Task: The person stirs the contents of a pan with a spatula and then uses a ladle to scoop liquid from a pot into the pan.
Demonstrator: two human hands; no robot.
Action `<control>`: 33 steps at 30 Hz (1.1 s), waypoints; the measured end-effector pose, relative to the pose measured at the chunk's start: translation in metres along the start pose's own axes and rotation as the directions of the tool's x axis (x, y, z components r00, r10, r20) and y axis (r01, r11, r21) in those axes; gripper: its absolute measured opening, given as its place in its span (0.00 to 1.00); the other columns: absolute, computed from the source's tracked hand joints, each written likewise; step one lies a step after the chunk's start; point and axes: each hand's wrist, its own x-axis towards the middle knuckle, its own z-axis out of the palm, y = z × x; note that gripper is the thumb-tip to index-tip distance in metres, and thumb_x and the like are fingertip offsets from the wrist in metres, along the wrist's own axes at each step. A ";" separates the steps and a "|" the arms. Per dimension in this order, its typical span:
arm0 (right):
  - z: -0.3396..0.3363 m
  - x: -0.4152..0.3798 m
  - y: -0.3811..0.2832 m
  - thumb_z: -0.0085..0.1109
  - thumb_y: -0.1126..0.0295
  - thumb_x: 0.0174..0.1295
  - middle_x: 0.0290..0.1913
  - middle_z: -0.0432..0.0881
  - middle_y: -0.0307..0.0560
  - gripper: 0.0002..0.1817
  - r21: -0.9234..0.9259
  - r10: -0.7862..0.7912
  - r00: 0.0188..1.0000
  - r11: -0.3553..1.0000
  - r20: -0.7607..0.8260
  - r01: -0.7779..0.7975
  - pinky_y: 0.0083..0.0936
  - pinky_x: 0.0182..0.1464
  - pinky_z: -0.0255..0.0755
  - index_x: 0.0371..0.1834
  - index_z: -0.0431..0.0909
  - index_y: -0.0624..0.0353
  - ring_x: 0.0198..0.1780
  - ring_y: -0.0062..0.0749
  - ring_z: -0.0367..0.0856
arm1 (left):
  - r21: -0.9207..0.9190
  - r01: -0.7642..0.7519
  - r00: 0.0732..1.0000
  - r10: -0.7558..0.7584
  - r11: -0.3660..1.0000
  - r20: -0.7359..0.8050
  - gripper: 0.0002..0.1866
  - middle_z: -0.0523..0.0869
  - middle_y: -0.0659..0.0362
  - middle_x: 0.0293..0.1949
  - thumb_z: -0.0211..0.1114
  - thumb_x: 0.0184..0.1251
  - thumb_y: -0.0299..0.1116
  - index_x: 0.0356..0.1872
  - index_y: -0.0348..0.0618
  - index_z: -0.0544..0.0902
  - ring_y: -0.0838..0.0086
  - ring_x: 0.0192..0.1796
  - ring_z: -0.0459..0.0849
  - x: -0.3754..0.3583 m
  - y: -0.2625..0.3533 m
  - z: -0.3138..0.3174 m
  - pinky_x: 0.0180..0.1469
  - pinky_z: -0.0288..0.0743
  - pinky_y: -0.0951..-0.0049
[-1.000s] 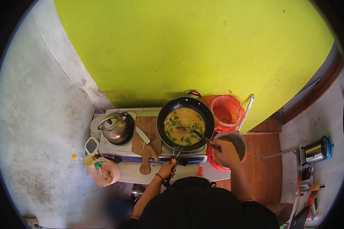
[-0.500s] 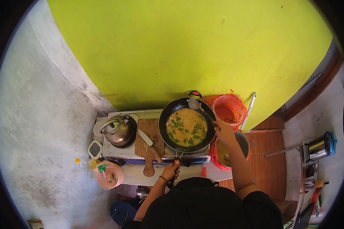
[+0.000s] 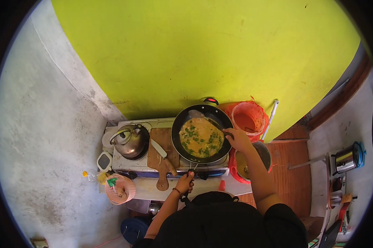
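A black frying pan (image 3: 182, 122) sits on the right burner of a white gas stove (image 3: 128, 162). In it lies a yellow omelette with green leaves (image 3: 201, 137). My left hand (image 3: 185, 183) is closed on the pan's handle at the stove's front edge. My right hand (image 3: 237, 138) holds a dark spatula (image 3: 213, 123) by its handle at the pan's right rim. The blade reaches to the far edge of the omelette.
A steel kettle (image 3: 128, 140) stands on the left burner. A knife (image 3: 161, 151) lies on a wooden cutting board (image 3: 158, 142) between the burners. A red bucket (image 3: 249, 118) and a metal bowl (image 3: 264, 153) sit right of the stove, a pink basket (image 3: 120, 189) front left.
My right hand has carried the spatula from the middle of the omelette up to the pan's far right rim, then lowered it to the omelette's far edge. The left hand stays on the handle.
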 end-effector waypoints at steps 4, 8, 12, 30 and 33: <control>0.016 -0.006 -0.004 0.54 0.70 0.50 0.37 0.79 0.54 0.16 0.051 -0.136 0.989 0.990 0.051 0.134 0.35 0.43 0.70 0.45 0.77 0.53 0.40 0.47 0.77 | -0.017 0.004 1.000 -0.004 1.000 -0.009 0.22 0.64 0.65 0.16 0.55 0.60 0.55 0.29 0.44 0.66 0.81 0.13 0.60 -0.002 0.000 0.002 0.15 0.55 0.80; 0.006 -0.022 -0.019 0.55 0.73 0.50 0.33 0.80 0.52 0.16 0.009 -0.124 0.981 0.992 0.147 0.124 0.31 0.39 0.71 0.45 0.77 0.55 0.35 0.44 0.79 | -0.033 0.007 1.000 -0.007 0.999 0.005 0.22 0.63 0.66 0.16 0.55 0.60 0.55 0.29 0.44 0.66 0.82 0.13 0.59 -0.001 -0.002 0.002 0.15 0.53 0.79; -0.005 -0.033 -0.035 0.55 0.73 0.51 0.30 0.79 0.52 0.16 0.038 -0.076 0.992 0.997 0.096 0.073 0.30 0.36 0.71 0.45 0.77 0.55 0.32 0.43 0.79 | -0.042 0.015 1.000 -0.015 0.999 0.007 0.22 0.63 0.66 0.15 0.54 0.60 0.55 0.28 0.45 0.65 0.81 0.12 0.59 -0.003 0.000 0.005 0.15 0.54 0.79; 0.020 -0.062 -0.032 0.54 0.72 0.55 0.21 0.76 0.46 0.15 0.375 0.168 0.979 0.905 0.118 -0.200 0.23 0.25 0.68 0.46 0.74 0.59 0.20 0.26 0.74 | -0.065 0.027 0.998 -0.024 0.998 0.050 0.21 0.61 0.67 0.15 0.54 0.60 0.55 0.29 0.47 0.65 0.82 0.12 0.57 -0.003 -0.003 0.001 0.15 0.52 0.80; 0.017 -0.066 -0.045 0.53 0.72 0.57 0.19 0.74 0.41 0.15 0.537 0.282 0.895 0.723 0.345 -0.435 0.19 0.17 0.63 0.49 0.72 0.58 0.15 0.18 0.69 | -0.060 0.033 0.999 -0.031 0.998 0.041 0.21 0.61 0.67 0.15 0.54 0.60 0.55 0.29 0.47 0.65 0.83 0.12 0.57 -0.004 0.000 0.002 0.15 0.52 0.80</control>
